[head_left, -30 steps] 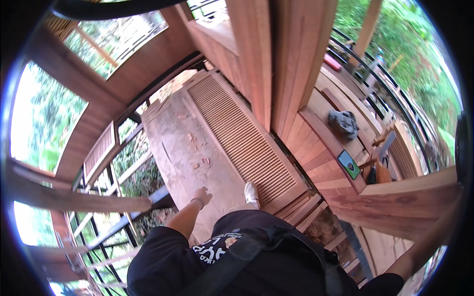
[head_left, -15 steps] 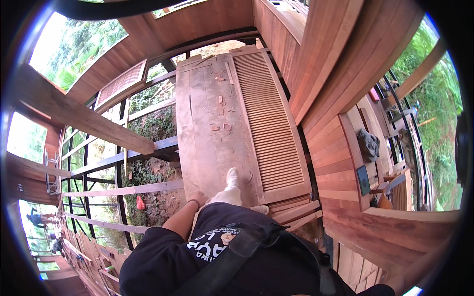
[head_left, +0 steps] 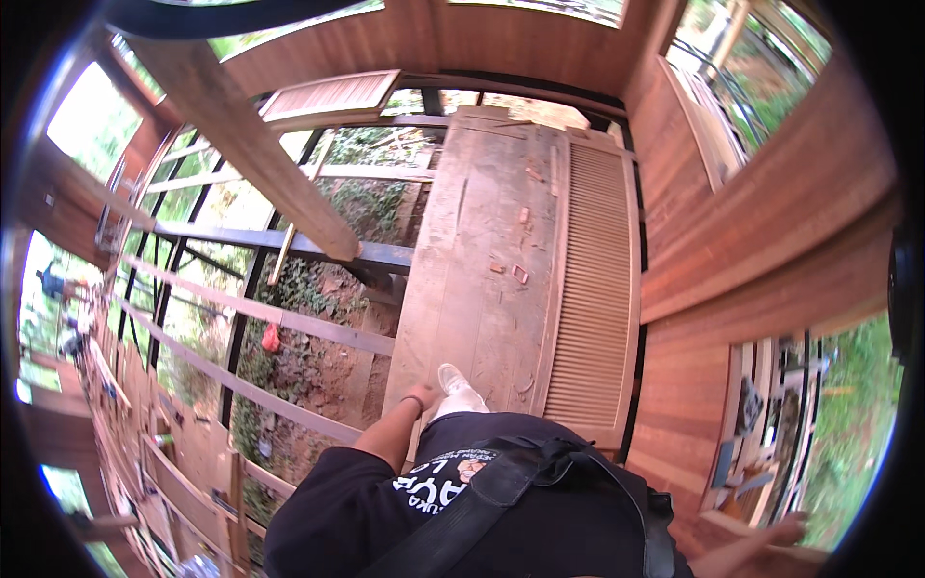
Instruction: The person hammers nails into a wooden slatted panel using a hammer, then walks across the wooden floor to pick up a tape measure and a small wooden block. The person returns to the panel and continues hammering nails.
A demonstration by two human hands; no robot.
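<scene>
My left hand point(head_left: 425, 395), with a dark band at its wrist, hangs beside my light-coloured trouser leg, above the near end of the wooden planks point(head_left: 424, 328). Its fingers are too small and blurred to read, and I see no object in it. Out at the lower right, my right hand point(head_left: 788, 530) reaches sideways near the wall opening, its blurred fingers stretched out and holding nothing visible. A white shoe point(head_left: 450, 378) of mine stands on the planks. Along their right side lies a long slatted wooden panel point(head_left: 595, 279).
Small wood offcuts point(head_left: 520, 274) lie scattered on the planks. To the left, narrow beams point(head_left: 318, 328) cross open gaps above soil and plants. A thick slanting post point(head_left: 251, 144) stands there. Wood-clad walls point(head_left: 684, 376) rise on the right. People point(head_left: 58, 284) are small at far left.
My view has swung to the right, so the planks and slatted panel sit further right and slant. My right hand has come into view at lower right; my left remains by my leg.
</scene>
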